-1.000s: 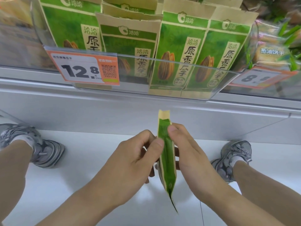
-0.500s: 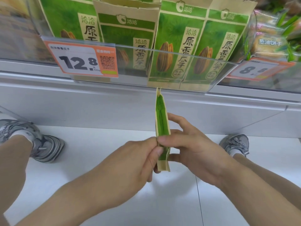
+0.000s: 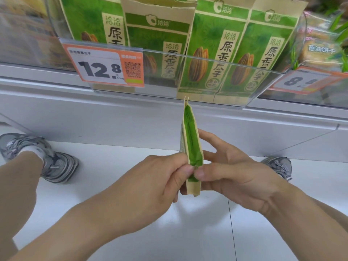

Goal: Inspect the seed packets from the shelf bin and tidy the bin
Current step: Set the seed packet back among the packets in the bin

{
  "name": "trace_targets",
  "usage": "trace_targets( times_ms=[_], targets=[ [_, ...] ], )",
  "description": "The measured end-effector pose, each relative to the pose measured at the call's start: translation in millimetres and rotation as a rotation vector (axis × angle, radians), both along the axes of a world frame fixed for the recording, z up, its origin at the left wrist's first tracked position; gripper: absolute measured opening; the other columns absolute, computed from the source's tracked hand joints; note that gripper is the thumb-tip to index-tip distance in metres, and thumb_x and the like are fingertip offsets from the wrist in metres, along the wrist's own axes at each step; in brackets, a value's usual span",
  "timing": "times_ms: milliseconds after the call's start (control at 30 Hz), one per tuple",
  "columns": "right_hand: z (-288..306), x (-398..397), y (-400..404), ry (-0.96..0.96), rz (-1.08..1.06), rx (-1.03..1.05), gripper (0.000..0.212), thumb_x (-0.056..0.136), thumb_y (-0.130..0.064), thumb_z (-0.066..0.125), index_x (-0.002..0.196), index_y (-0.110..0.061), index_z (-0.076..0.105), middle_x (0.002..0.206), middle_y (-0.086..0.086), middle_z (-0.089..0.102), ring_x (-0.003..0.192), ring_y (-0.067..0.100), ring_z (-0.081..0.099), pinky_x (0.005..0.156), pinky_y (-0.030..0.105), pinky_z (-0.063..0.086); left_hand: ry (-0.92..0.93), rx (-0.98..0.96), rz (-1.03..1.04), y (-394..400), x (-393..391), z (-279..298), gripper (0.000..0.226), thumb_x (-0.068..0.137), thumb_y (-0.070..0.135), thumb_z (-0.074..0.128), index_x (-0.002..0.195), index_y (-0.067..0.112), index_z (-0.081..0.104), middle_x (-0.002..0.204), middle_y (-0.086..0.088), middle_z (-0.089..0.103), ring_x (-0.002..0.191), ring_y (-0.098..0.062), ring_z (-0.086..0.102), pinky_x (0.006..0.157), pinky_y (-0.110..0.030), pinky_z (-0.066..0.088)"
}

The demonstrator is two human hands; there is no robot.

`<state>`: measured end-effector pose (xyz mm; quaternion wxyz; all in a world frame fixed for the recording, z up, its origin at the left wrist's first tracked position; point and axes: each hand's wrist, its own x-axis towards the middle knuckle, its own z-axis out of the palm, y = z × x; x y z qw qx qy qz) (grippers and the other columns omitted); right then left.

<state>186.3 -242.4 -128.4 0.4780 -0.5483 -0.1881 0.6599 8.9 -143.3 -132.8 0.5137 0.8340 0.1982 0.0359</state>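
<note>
Nearest: left hand (image 3: 150, 178) and right hand (image 3: 231, 176), both pinching one seed packet (image 3: 191, 140) low down, thumbs almost touching on its green side fold. Right hand's other fingers spread out behind the packet. Packet held edge-on to the camera, standing up straight, long way running up and down, top tip pointing at the shelf, brown bottom end poking out below the thumbs. Open air on both sides of the packet, white floor (image 3: 169, 232) underneath, a gray shoe (image 3: 54, 162) far off to the left and another gray shoe (image 3: 278, 166) to the right.

Farther back: white shelf edge (image 3: 113, 117) across the whole view. Packet's tip just under the clear bin (image 3: 207, 61) front wall. Inside the bin, more sunflower seed packets (image 3: 212, 46) standing side by side, faces forward. Orange price tag (image 3: 105, 66) reading 12.8 clipped on the bin's left front. Second price tag (image 3: 301, 80) farther right, blurry.
</note>
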Motion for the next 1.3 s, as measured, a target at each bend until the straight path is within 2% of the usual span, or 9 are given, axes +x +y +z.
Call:
trace_targets(
  times_ms=[200, 400, 533, 733, 833, 933, 1133, 1233, 1300],
  targets=[
    [-1.6, 6.6, -0.6, -0.021, -0.016, 0.031, 0.095, 0.065, 0.015, 0.069, 0.144, -0.035, 0.052, 0.133, 0.023, 0.062, 0.112, 0.052, 0.064, 0.093, 0.057, 0.057, 0.016, 0.007, 0.041, 3.2, -0.6, 4.0, 0.029, 0.089, 0.061, 0.02, 0.077, 0.048, 0.044, 0.08, 0.029, 0.062, 0.074, -0.005, 0.062, 0.068, -0.017, 0.046],
    [-8.8, -0.2, -2.9, -0.32, 0.018, 0.009, 0.1, 0.056, -0.001, 0.089, 0.138, -0.045, 0.052, 0.122, -0.002, 0.071, 0.112, 0.023, 0.07, 0.093, 0.049, 0.059, 0.176, -0.027, 0.144, 1.5, -3.0, 5.3, 0.058, 0.083, 0.073, 0.021, 0.081, 0.027, 0.055, 0.082, 0.01, 0.066, 0.074, -0.015, 0.063, 0.073, -0.036, 0.052],
    [-10.4, -6.6, -3.9, -0.467, 0.015, -0.006, 0.104, 0.051, -0.02, 0.103, 0.135, -0.051, 0.05, 0.123, -0.01, 0.066, 0.113, 0.014, 0.068, 0.088, 0.043, 0.061, 0.233, 0.028, 0.225, -4.0, 0.3, 0.9, 0.052, 0.083, 0.074, 0.028, 0.078, 0.028, 0.053, 0.077, 0.018, 0.066, 0.068, -0.008, 0.063, 0.068, -0.034, 0.054],
    [-12.3, 0.1, -1.4, -0.46, -0.21, -0.053, 0.083, 0.068, -0.034, 0.092, 0.14, -0.034, 0.049, 0.119, 0.001, 0.069, 0.1, 0.019, 0.074, 0.087, 0.039, 0.059, 0.318, 0.037, 0.232, 9.3, -3.2, -12.3, 0.031, 0.102, 0.042, 0.041, 0.08, 0.025, 0.055, 0.07, 0.031, 0.065, 0.066, 0.004, 0.063, 0.066, -0.018, 0.051],
    [-11.5, 0.2, -0.9, -0.487, -0.193, -0.013, 0.045, 0.086, -0.017, 0.077, 0.128, -0.023, 0.061, 0.109, 0.01, 0.071, 0.088, 0.023, 0.074, 0.077, 0.034, 0.06, 0.306, -0.028, 0.285, 4.8, -3.9, -18.3, 0.015, 0.103, 0.037, 0.042, 0.102, 0.032, 0.057, 0.096, 0.019, 0.069, 0.083, -0.003, 0.067, 0.081, -0.026, 0.053],
    [-18.2, -9.1, -4.0, -0.583, -0.079, 0.024, 0.03, 0.089, -0.02, 0.078, 0.116, -0.028, 0.066, 0.103, 0.002, 0.072, 0.087, 0.024, 0.071, 0.08, 0.042, 0.06, 0.116, -0.171, 0.446, -8.3, 3.8, -16.0, 0.026, 0.104, 0.026, 0.043, 0.121, 0.046, 0.042, 0.113, 0.02, 0.064, 0.096, 0.0, 0.064, 0.081, -0.012, 0.047],
    [-9.8, -36.0, 0.2, -0.497, -0.22, 0.157, 0.035, 0.089, -0.048, 0.07, 0.096, -0.014, 0.066, 0.086, 0.005, 0.073, 0.073, 0.016, 0.069, 0.069, 0.03, 0.058, -0.024, -0.45, 0.525, -18.3, 15.2, -1.3, 0.04, 0.1, 0.048, 0.042, 0.084, 0.084, 0.039, 0.105, 0.027, 0.066, 0.097, 0.015, 0.059, 0.075, -0.002, 0.042],
    [-2.1, -40.6, -0.2, -0.416, -0.253, 0.173, 0.04, 0.087, -0.043, 0.061, 0.094, -0.003, 0.059, 0.076, 0.004, 0.069, 0.066, 0.014, 0.067, 0.066, 0.025, 0.056, -0.079, -0.645, 0.457, -24.3, 14.0, -4.2, 0.022, 0.093, 0.068, 0.043, 0.113, 0.077, 0.047, 0.125, 0.029, 0.062, 0.122, 0.006, 0.055, 0.104, -0.022, 0.039],
    [0.1, -45.5, -2.4, -0.34, -0.237, 0.172, 0.039, 0.097, -0.038, 0.062, 0.089, 0.0, 0.055, 0.071, 0.005, 0.065, 0.062, 0.014, 0.064, 0.063, 0.022, 0.054, -0.114, -0.686, 0.419, -29.3, 12.6, -10.8, 0.049, 0.078, 0.084, 0.042, 0.125, 0.068, 0.047, 0.127, 0.031, 0.06, 0.122, 0.006, 0.056, 0.107, -0.035, 0.042]
  ],
)
